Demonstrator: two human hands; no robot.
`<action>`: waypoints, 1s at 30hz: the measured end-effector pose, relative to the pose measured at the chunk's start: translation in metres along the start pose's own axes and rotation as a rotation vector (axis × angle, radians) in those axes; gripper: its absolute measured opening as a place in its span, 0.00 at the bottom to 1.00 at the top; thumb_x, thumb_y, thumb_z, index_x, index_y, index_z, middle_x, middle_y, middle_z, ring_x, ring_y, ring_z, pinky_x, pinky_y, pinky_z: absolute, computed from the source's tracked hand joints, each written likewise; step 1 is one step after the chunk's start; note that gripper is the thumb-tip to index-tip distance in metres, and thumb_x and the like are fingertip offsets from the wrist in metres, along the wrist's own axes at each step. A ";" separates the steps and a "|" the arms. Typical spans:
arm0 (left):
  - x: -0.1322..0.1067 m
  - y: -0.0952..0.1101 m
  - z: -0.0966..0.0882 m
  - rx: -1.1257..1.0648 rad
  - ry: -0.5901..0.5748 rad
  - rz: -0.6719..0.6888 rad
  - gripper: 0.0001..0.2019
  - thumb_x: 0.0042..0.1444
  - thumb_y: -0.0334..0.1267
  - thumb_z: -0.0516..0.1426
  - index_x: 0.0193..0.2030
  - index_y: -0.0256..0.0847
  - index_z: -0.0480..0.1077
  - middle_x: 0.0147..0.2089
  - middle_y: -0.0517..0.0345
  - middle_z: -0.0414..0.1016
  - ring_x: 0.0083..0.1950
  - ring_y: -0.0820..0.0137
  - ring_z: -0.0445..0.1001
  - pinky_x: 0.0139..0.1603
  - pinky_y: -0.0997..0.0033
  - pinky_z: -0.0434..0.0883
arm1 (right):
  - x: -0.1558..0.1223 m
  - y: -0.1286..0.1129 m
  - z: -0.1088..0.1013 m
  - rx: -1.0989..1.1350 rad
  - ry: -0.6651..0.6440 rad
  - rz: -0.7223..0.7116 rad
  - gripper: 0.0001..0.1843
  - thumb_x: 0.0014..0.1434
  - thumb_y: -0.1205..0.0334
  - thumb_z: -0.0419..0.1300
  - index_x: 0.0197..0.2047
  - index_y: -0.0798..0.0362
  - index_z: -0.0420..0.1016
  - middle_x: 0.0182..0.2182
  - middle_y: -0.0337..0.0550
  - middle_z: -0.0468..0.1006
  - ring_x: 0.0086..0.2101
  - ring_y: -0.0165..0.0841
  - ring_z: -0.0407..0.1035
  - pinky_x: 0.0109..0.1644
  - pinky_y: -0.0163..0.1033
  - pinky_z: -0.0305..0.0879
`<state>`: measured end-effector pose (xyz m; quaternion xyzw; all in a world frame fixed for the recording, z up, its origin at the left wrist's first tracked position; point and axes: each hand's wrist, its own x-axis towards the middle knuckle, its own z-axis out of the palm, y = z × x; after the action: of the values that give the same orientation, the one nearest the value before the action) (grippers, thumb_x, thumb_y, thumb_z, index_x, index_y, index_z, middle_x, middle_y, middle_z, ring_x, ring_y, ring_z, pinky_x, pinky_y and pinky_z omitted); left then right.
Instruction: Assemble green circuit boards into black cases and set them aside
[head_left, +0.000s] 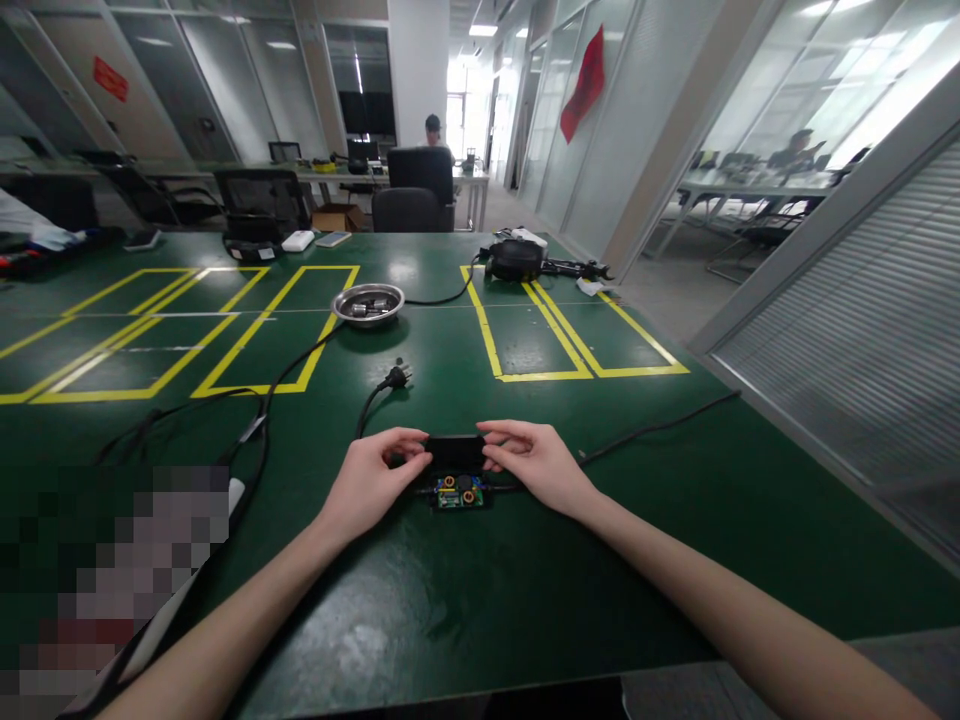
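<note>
A black rectangular casing piece is pinched at its two ends between my hands. My left hand grips its left end with thumb and fingers, and my right hand has the right end in the same way. Just below it, on the green table, lies a small circuit board with copper-wound coils on it. A black cable runs off from each side of the board, partly behind my hands. Beyond my left hand a black power plug rests with its prongs up.
A metal bowl with small metal parts stands further back on the green table. Black cables cross the surface. Yellow tape rectangles mark it. A black device sits at the far edge. People sit in the background.
</note>
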<state>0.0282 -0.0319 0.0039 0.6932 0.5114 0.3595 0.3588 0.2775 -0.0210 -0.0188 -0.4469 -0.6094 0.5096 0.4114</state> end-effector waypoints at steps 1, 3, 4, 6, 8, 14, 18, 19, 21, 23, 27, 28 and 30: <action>0.000 0.001 0.000 -0.001 -0.008 0.001 0.13 0.58 0.43 0.62 0.46 0.39 0.80 0.40 0.54 0.86 0.40 0.63 0.83 0.44 0.63 0.79 | 0.000 0.000 0.000 0.006 -0.005 0.002 0.23 0.56 0.52 0.70 0.51 0.57 0.82 0.38 0.47 0.84 0.32 0.35 0.81 0.40 0.43 0.81; 0.000 0.002 -0.001 0.005 -0.020 0.013 0.13 0.58 0.43 0.62 0.45 0.39 0.80 0.39 0.54 0.85 0.39 0.63 0.83 0.42 0.63 0.79 | -0.002 -0.002 0.000 -0.003 -0.020 0.004 0.22 0.56 0.53 0.70 0.50 0.57 0.83 0.39 0.48 0.85 0.32 0.36 0.81 0.40 0.43 0.81; 0.000 0.002 -0.001 0.004 -0.026 0.021 0.12 0.58 0.43 0.62 0.44 0.39 0.80 0.38 0.54 0.85 0.38 0.63 0.82 0.42 0.64 0.79 | -0.002 -0.003 -0.001 -0.011 -0.025 0.003 0.22 0.56 0.52 0.70 0.50 0.56 0.83 0.39 0.48 0.85 0.32 0.36 0.81 0.40 0.43 0.81; -0.001 0.003 -0.001 0.002 -0.038 0.034 0.12 0.58 0.42 0.61 0.44 0.39 0.80 0.37 0.55 0.85 0.37 0.64 0.82 0.40 0.65 0.78 | -0.003 -0.004 -0.002 -0.030 -0.033 0.005 0.21 0.56 0.52 0.70 0.50 0.56 0.84 0.38 0.48 0.85 0.32 0.36 0.82 0.40 0.43 0.81; -0.001 0.003 -0.002 0.012 -0.046 0.046 0.10 0.58 0.41 0.61 0.42 0.39 0.80 0.36 0.55 0.84 0.36 0.65 0.81 0.39 0.67 0.77 | -0.004 -0.006 -0.003 -0.049 -0.042 0.009 0.21 0.56 0.52 0.70 0.49 0.55 0.83 0.37 0.48 0.85 0.33 0.37 0.82 0.39 0.42 0.81; -0.001 0.005 -0.004 0.014 -0.080 0.061 0.08 0.58 0.39 0.61 0.40 0.39 0.78 0.37 0.55 0.84 0.36 0.67 0.80 0.36 0.70 0.74 | -0.007 -0.010 -0.004 -0.088 -0.067 -0.004 0.19 0.60 0.50 0.67 0.48 0.55 0.83 0.33 0.46 0.84 0.33 0.37 0.81 0.35 0.39 0.79; -0.003 0.007 -0.003 -0.046 -0.111 0.052 0.06 0.57 0.36 0.60 0.40 0.38 0.76 0.38 0.54 0.83 0.38 0.67 0.81 0.36 0.71 0.75 | -0.009 -0.014 -0.004 -0.120 -0.104 -0.095 0.14 0.61 0.52 0.66 0.43 0.54 0.82 0.36 0.46 0.83 0.34 0.35 0.80 0.38 0.39 0.79; -0.004 0.008 -0.003 -0.069 -0.120 0.049 0.06 0.56 0.36 0.60 0.39 0.38 0.75 0.38 0.54 0.83 0.38 0.67 0.81 0.36 0.71 0.76 | -0.010 -0.015 -0.004 -0.127 -0.114 -0.131 0.13 0.62 0.53 0.66 0.43 0.54 0.82 0.38 0.46 0.83 0.35 0.34 0.80 0.40 0.39 0.79; -0.005 0.009 -0.002 -0.118 -0.135 0.045 0.05 0.54 0.35 0.60 0.38 0.38 0.74 0.38 0.54 0.82 0.37 0.68 0.80 0.37 0.71 0.77 | -0.011 -0.017 -0.005 -0.138 -0.136 -0.201 0.10 0.62 0.57 0.65 0.42 0.54 0.82 0.40 0.46 0.82 0.36 0.33 0.79 0.42 0.39 0.79; -0.005 0.010 -0.002 -0.145 -0.141 0.054 0.05 0.52 0.34 0.60 0.37 0.38 0.74 0.38 0.55 0.81 0.37 0.69 0.80 0.38 0.71 0.78 | -0.011 -0.018 -0.006 -0.154 -0.156 -0.252 0.09 0.63 0.59 0.65 0.42 0.54 0.82 0.40 0.46 0.81 0.37 0.33 0.78 0.43 0.39 0.79; -0.006 0.013 -0.004 -0.137 -0.159 0.090 0.07 0.50 0.31 0.58 0.36 0.38 0.74 0.38 0.56 0.80 0.38 0.70 0.79 0.40 0.71 0.78 | -0.012 -0.019 -0.008 -0.196 -0.188 -0.309 0.09 0.64 0.58 0.65 0.43 0.54 0.82 0.41 0.47 0.80 0.38 0.34 0.78 0.44 0.40 0.79; -0.006 0.014 -0.004 -0.129 -0.165 0.091 0.07 0.51 0.31 0.57 0.37 0.38 0.75 0.37 0.56 0.80 0.38 0.70 0.79 0.41 0.71 0.78 | -0.012 -0.019 -0.009 -0.205 -0.192 -0.318 0.09 0.65 0.58 0.64 0.43 0.54 0.82 0.41 0.48 0.80 0.39 0.34 0.77 0.44 0.41 0.79; -0.006 0.014 -0.006 -0.110 -0.168 0.084 0.08 0.53 0.31 0.56 0.37 0.38 0.75 0.37 0.56 0.81 0.37 0.69 0.79 0.41 0.71 0.78 | -0.012 -0.018 -0.009 -0.223 -0.192 -0.336 0.09 0.65 0.58 0.65 0.43 0.53 0.82 0.42 0.48 0.80 0.39 0.35 0.77 0.44 0.41 0.79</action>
<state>0.0284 -0.0401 0.0182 0.7209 0.4295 0.3425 0.4225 0.2870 -0.0317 0.0000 -0.3311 -0.7643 0.4037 0.3786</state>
